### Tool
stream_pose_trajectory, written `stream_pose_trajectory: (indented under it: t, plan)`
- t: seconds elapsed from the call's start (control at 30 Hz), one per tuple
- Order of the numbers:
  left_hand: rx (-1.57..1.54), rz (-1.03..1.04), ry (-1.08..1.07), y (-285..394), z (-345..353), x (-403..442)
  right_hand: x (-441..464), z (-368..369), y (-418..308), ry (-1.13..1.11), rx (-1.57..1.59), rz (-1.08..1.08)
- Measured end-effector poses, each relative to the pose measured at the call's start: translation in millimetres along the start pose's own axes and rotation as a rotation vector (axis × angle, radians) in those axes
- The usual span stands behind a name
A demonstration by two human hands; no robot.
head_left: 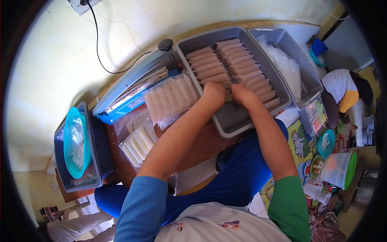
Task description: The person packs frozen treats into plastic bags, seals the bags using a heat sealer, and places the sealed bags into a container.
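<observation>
My left hand (215, 95) and my right hand (243, 94) are close together over a grey tray (238, 133). Fingers on both hands are curled closed, and my knuckles hide most of what is between them. Two rows of pinkish-brown filled plastic tubes, like ice pops (246, 66), lie in the tray just beyond my hands. To the left of the tray, a clear bag of similar tubes (171, 97) lies flat. Nearer my left forearm is another bag with whiter tubes (138, 144).
A blue bag sealer (133, 90) stands against the wall. At far left, a dark bin (105, 149) holds a turquoise basket (66, 141). A second grey tray (312, 86) with clear plastic sits at right. Beyond are a bent-over person (342, 86) and a green-lidded tub (336, 169).
</observation>
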State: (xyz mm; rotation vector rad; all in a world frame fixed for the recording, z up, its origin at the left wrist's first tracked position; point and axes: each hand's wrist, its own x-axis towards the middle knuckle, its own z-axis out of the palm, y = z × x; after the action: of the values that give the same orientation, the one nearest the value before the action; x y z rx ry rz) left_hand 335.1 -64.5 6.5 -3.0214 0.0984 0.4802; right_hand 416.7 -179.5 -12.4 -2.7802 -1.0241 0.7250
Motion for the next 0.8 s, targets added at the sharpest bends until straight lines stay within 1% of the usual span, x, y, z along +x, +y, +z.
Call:
stream_pose_trajectory:
  t: [0.07,0.23,0.3,0.33,0.4,0.5,0.53,0.57,0.6,0.63,0.67,0.7,0.77,0.8]
  plan:
    - [-0.032,0.014,0.086,-1.3,1.9,-2.5,-1.5,-2.1,-1.6,0.001,-0.003,0.009]
    - [-0.045,0.030,0.120,-2.9,3.7,-2.7,-4.1,-4.6,-1.5,-0.037,-0.031,0.062]
    - [-0.057,0.032,0.125,-3.3,-1.3,-6.2,-2.2,-1.2,4.3,0.074,-0.076,-0.054]
    - [-0.095,0.016,0.135,-3.6,-5.0,-8.3,-2.7,-2.1,5.4,0.077,-0.075,-0.055]
    - [-0.128,-0.001,0.149,-4.2,-15.0,-12.0,-6.7,-9.2,3.9,0.231,-0.015,-0.083]
    - [-0.205,-0.063,0.169,-5.0,-25.9,-18.2,-27.3,-30.7,2.4,0.305,0.044,-0.105]
    - [-0.256,-0.078,0.220,-5.8,-25.4,-18.8,-32.1,-36.9,4.3,0.307,0.045,-0.108]
    - [-0.307,-0.092,0.269,-6.2,-24.0,-20.3,-37.2,-41.5,7.7,0.310,0.174,-0.088]
    - [-0.305,-0.093,0.269,-7.1,-21.6,-22.5,-42.8,-46.9,8.5,0.313,0.302,-0.067]
    - [-0.382,-0.074,0.384,-8.8,-18.5,-26.3,-52.1,-56.1,4.7,0.314,0.305,-0.069]
    - [-0.459,-0.055,0.500,-10.9,-15.2,-30.9,-63.6,-66.3,-0.8,0.285,0.442,-0.031]
    - [-0.454,-0.058,0.502,-13.8,-13.5,-36.3,-69.6,-71.4,-4.8,0.256,0.579,0.005]
    - [-0.633,0.041,0.722,-19.8,-9.4,-49.1,-70.2,-68.4,-4.5,0.256,0.639,-0.030]
    - [-0.629,0.036,0.725,-21.2,-13.5,-58.6,-70.1,-66.8,-4.2,0.256,0.697,-0.061]
